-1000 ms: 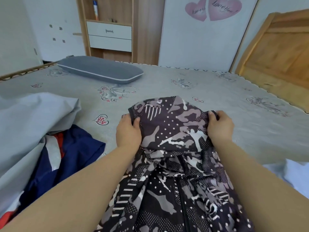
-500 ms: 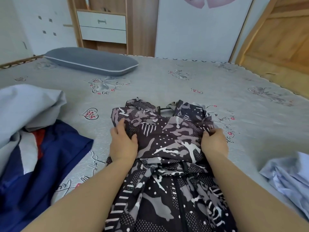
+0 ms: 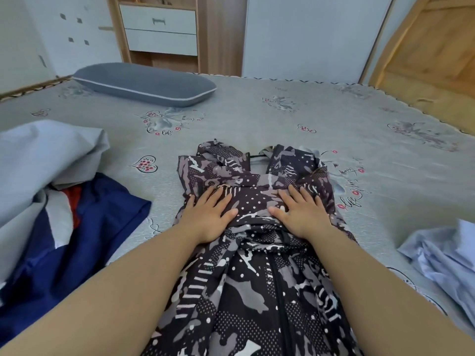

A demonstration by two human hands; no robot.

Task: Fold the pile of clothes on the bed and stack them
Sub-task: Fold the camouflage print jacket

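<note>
Patterned dress (image 3: 257,291), dark with grey, white and dotted camouflage-like patches, spread lengthwise down the middle of the bed (image 3: 282,119), its neckline end at the far side and its skirt running off the near edge of the view, so that the hem is cut off. Left hand (image 3: 208,217) and right hand (image 3: 299,214) both lie flat on the bodice with fingers straight and slightly spread, palms pressing the cloth and gripping nothing; both forearms enter from the near edge. A dark seam or zip line runs down the middle of the skirt; which of the two cannot be told. At left, a pale grey cloth (image 3: 38,160) lies partly over a navy garment (image 3: 84,240) with white and red panels, both cut off by the left edge, so their kind is unclear. At right, a light blue garment (image 3: 442,260) is crumpled and cut off by the right edge. A grey pillow (image 3: 144,83) with pale piping rests at the far left of the bed. The bedsheet carries printed hearts and cursive script near the right hand; the script is too small to read with certainty. Beyond the bed, a wooden shelf unit with white drawers (image 3: 160,29) is cut off by the top edge.
</note>
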